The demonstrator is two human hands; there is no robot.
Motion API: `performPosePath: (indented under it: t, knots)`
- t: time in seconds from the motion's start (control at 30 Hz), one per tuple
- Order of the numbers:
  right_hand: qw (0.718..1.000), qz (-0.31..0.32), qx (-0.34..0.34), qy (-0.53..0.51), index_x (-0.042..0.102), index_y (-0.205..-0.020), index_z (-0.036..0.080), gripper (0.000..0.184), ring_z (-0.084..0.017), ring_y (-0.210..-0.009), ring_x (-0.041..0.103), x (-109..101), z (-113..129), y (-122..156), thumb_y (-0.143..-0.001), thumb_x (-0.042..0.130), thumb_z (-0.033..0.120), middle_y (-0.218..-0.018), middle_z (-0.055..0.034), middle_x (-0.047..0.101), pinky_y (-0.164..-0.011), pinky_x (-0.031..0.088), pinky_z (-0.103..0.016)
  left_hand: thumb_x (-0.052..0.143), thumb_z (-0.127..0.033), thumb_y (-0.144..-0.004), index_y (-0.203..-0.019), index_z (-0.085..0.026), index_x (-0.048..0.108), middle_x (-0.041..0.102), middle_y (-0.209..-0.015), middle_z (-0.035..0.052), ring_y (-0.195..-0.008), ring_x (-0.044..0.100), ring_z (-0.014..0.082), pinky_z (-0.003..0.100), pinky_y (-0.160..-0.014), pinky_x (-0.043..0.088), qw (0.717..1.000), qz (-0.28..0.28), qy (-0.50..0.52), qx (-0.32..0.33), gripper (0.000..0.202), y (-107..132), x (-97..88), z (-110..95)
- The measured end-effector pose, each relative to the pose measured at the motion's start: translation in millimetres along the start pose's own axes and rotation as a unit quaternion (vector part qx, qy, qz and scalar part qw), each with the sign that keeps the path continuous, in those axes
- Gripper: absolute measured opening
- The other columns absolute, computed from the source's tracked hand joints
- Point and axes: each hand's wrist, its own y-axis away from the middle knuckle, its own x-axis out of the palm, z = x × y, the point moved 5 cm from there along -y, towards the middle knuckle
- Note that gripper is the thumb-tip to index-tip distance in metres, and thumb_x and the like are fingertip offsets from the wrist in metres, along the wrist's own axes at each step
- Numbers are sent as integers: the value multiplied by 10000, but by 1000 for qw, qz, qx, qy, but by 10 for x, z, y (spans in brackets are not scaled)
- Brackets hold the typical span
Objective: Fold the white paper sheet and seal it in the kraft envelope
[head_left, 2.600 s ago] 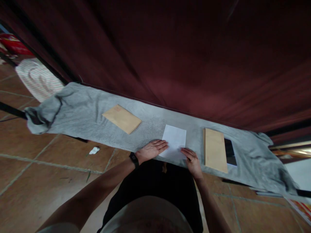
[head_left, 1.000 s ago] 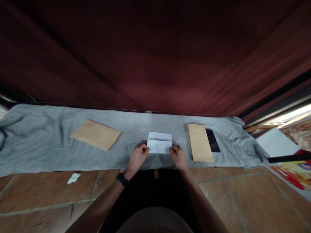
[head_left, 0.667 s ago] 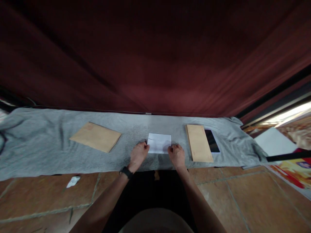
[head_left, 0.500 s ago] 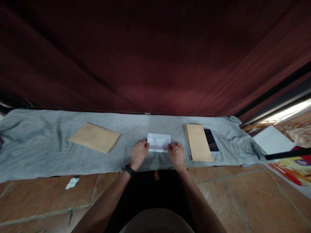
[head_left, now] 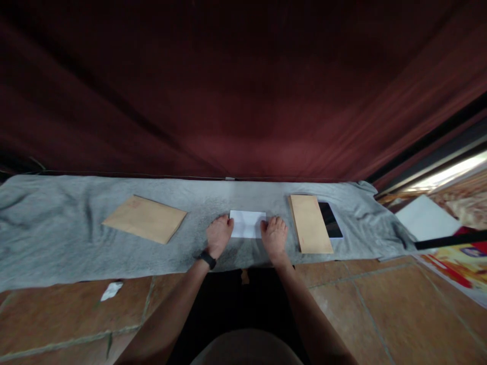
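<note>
A white sheet of paper (head_left: 248, 224), with faint fold lines across it, lies flat on the grey cloth (head_left: 213, 195) in front of me. My left hand (head_left: 219, 234) rests palm down beside its left edge, the thumb touching that edge and the fingers lying on the cloth. At the right edge, my right hand (head_left: 274, 236) lies palm down too, its thumb on the paper and its fingers apart from the thumb. Neither hand grips the sheet. A dark band sits on my left wrist.
To the left lies a brown envelope (head_left: 146, 219). On the right, a stack of brown envelopes (head_left: 311, 224) partly covers a dark-screened phone or tablet (head_left: 330, 220). A red curtain (head_left: 243, 111) hangs behind the cloth-covered surface. A crumpled white scrap (head_left: 111, 290) is on the tiled floor.
Both hands have loosened from the paper's side edges and flattened, fingers now laid down on the cloth. The paper looks flatter.
</note>
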Motion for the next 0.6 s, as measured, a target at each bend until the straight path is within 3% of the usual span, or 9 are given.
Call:
performPosePath:
  t: [0.13,0.27,0.37,0.53,0.6]
  knots:
    - [998,-26,-29,-40,586,-1216,99,324,-354,-1165,515,-47,87,15,-991,459,294,-1259,-232,587,-954,398,-488,425,-401,-994,-1015,-177,696,756,-957,142,-907,720,261,314,-744,485,1000,-4,-14,6,353,0,9,1]
    - [984,-33,-145,-103,500,-1394,122,421,-322,-1388,377,-9,321,70,-1013,413,279,-1523,-186,428,-1091,344,-495,419,-415,-997,-1022,-173,689,753,-953,146,-911,718,266,316,-745,482,1000,-13,-22,13,363,-5,10,-3]
    - [974,-7,-195,-112,470,-1448,118,459,-289,-1451,327,117,448,137,-1035,391,302,-1568,-157,396,-1150,310,-469,419,-411,-998,-1033,-177,686,751,-949,146,-909,718,267,320,-746,482,1000,-8,-20,15,357,-14,6,-2]
    - [979,9,-189,-82,393,-1517,105,529,-301,-1462,337,275,448,231,-1042,401,337,-1574,-174,387,-1176,280,-494,416,-390,-998,-1042,-183,680,743,-950,138,-908,710,264,330,-767,492,1000,-5,-15,14,339,-8,-17,13]
    - [979,7,-191,-73,370,-1532,105,545,-303,-1470,326,282,438,251,-1042,400,341,-1582,-173,372,-1185,267,-498,410,-354,-998,-1093,-175,664,732,-1008,143,-965,694,265,343,-827,494,999,-32,-13,24,326,21,-35,-17]
